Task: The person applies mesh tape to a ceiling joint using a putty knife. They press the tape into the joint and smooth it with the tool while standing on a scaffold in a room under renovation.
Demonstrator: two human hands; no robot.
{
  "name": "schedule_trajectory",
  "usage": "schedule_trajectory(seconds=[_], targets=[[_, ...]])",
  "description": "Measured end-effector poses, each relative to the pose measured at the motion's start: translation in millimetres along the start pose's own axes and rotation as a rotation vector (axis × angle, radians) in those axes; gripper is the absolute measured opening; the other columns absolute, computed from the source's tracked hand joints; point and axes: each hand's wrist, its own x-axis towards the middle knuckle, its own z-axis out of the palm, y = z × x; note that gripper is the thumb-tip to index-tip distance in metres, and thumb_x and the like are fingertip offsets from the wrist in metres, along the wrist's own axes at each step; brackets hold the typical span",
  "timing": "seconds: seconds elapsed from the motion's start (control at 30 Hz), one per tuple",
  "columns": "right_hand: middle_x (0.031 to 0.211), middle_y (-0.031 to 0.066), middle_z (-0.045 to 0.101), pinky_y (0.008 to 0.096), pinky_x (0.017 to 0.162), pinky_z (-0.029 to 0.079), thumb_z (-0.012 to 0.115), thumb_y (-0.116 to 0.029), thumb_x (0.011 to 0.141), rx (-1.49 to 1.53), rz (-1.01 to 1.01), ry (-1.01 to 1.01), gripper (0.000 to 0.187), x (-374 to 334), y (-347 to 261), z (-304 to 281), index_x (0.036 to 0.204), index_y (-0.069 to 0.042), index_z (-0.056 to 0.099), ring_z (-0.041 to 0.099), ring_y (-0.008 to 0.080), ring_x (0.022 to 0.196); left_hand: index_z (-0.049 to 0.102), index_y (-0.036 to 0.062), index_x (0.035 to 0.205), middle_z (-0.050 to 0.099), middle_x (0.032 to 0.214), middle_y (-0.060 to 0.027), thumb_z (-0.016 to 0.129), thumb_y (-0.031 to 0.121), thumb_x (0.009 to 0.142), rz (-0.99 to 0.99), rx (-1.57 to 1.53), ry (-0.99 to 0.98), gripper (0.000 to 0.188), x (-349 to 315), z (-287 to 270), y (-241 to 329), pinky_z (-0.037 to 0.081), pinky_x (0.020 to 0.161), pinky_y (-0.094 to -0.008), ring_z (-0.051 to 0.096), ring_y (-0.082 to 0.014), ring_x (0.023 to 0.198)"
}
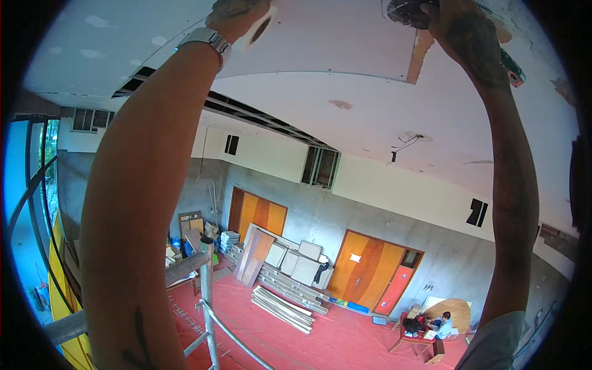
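Both my arms reach up to the pale ceiling [345, 52]. My left hand [237, 15], with a watch [206, 40] on the wrist, is closed at the top edge, its fingers partly cut off. Right beside it is a white ring-like thing with a brown centre [259, 29]; whether I hold it I cannot tell. My right hand [465, 34] closes around a tool with a green and red end [513, 69], which juts out past my wrist. Near its thumb is a dark, rough object [408, 12], cut off by the edge. A brown strip [420, 55] lies along a ceiling seam.
A metal scaffold rail [208, 296] stands below me on the left. The red-covered floor [259, 345] is far down, with stacked boards [282, 309] and wooden doors [364, 268] along the wall. Loose wires [407, 143] hang from the ceiling. Another person [443, 325] sits at a table.
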Motion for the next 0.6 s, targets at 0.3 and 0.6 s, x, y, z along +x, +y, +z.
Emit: schedule_trajectory(seconds=[0.3,0.6], targets=[[0.089,0.0258,0.063,0.0491,0.075,0.049,0.062,-0.024,0.081,-0.013,-0.135,0.151,0.047,4,-28,12,0.12,-0.001,0.051,0.063,0.0391,0.087,0.036,-0.008,0.129,0.044,0.13,-0.0278,0.055,0.049,0.088,-0.075,-0.059,0.048,0.073,-3,-8,5,0.039,0.1,-0.047,0.045,-0.0391,0.121],[0.073,0.0205,0.063,0.0453,0.067,0.051,0.059,-0.028,0.083,-0.078,-0.365,0.415,0.044,23,-60,63,0.114,0.003,0.055,0.065,0.0347,0.069,0.038,-0.0074,0.127,0.045,0.129,-0.0267,0.053,0.052,0.087,0.12,-0.036,-0.017,0.073,-10,-22,-3,0.039,0.1,-0.0461,0.046,-0.0384,0.121]])
